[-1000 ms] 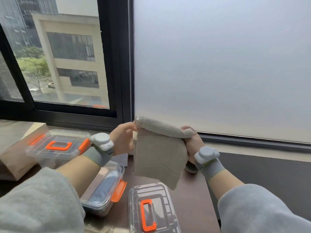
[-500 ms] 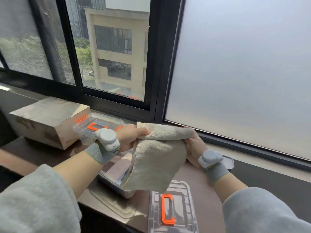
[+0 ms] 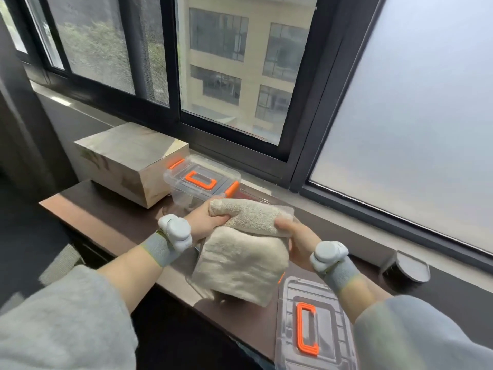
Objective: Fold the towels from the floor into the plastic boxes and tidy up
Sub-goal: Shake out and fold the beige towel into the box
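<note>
Beige towel (image 3: 240, 260) folded over and held up above the dark wooden shelf (image 3: 106, 217), one hand at each end of the top fold.

Left hand (image 3: 205, 222) has its fingers curled tight round the left end of the fold, and the right hand (image 3: 298, 239) pinches the right end with the thumb on top, so both are gripping the cloth while the rest hangs down between the wrists. Behind it by the window sits a closed clear plastic box (image 3: 202, 180) with orange handle and clips, right beside a pale wooden block (image 3: 128, 161). Near the right forearm lies a clear lid with an orange handle (image 3: 306, 329). Small grey dish (image 3: 405, 268) sits off on the sill.
</note>
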